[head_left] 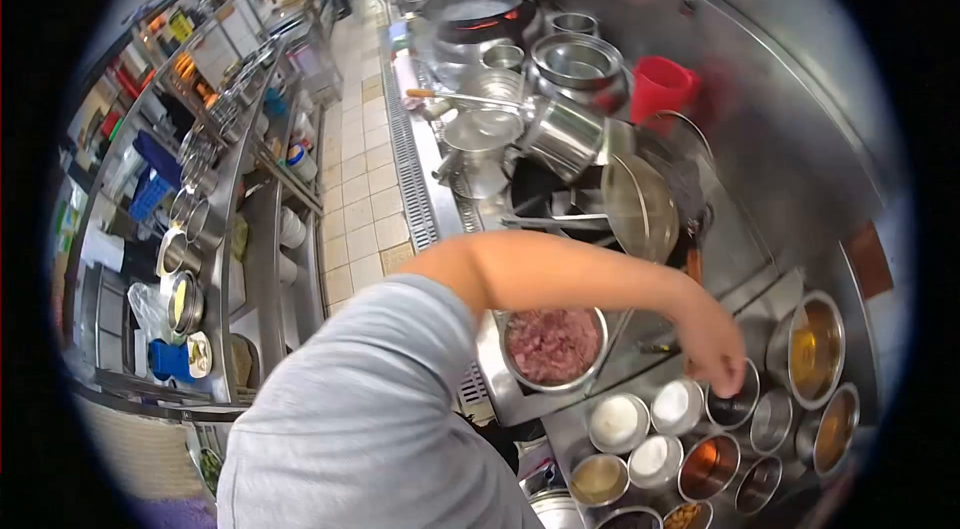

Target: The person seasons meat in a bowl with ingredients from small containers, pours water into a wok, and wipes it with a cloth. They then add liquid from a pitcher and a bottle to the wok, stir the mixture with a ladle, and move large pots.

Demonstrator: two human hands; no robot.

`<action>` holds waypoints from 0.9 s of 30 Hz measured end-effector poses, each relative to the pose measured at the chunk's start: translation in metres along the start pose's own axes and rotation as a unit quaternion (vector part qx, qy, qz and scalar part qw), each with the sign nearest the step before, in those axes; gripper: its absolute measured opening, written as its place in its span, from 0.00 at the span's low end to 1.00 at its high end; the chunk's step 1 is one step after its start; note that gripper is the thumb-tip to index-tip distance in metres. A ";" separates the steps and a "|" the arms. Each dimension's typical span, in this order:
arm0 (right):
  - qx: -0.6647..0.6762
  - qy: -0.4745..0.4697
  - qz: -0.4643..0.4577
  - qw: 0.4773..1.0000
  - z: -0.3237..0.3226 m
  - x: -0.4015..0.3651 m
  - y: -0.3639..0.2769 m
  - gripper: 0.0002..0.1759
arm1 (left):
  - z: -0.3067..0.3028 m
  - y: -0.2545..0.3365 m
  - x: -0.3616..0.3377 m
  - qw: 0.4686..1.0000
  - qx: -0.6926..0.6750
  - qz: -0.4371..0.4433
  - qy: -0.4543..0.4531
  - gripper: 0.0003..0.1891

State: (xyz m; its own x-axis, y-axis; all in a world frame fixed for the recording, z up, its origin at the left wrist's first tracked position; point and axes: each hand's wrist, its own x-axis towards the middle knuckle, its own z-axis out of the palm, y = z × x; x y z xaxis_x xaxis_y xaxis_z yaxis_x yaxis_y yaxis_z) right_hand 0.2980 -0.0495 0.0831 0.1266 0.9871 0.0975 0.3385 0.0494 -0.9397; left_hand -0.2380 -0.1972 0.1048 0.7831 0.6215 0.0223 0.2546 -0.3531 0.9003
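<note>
The person leans over the steel tabletop, the left hand hanging fingers-down over a small round steel pot with a dark inside in the cluster of seasoning pots. The grip is blurred and I cannot tell whether it pinches anything. The right hand is out of sight.

This looks like the seasoning-picking step. A round steel bowl of pink minced meat sits near, under the forearm, and a tilted steel wok lies beyond. The next move would need a careful lift clear of the white-filled pots just beside.
</note>
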 end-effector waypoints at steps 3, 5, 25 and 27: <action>-0.061 0.063 -0.059 0.994 0.074 -0.059 -0.140 0.30 | -0.039 0.048 -0.191 0.988 -0.122 -0.091 -0.015 0.27; -0.045 -0.032 -0.159 0.986 0.137 -0.071 -0.194 0.19 | -0.058 0.051 -0.318 0.968 -0.158 -0.147 0.125 0.27; -0.026 -0.437 -0.104 0.893 1.122 -0.254 -0.355 0.09 | -0.271 -0.222 -0.821 0.526 -0.424 -0.095 0.731 0.08; -0.068 -0.417 -0.108 0.900 1.201 -0.238 -0.330 0.11 | -0.306 -0.253 -0.820 0.563 -0.334 -0.193 0.731 0.10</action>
State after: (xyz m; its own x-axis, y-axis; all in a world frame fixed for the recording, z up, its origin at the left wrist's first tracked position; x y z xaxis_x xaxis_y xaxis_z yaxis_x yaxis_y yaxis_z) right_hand -0.9632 -0.1179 -0.0241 -0.6811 0.7297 -0.0605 0.3889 0.2905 -0.8743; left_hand -1.1184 -0.4037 -0.0083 -0.6859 0.6449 -0.3370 -0.4065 0.0446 0.9126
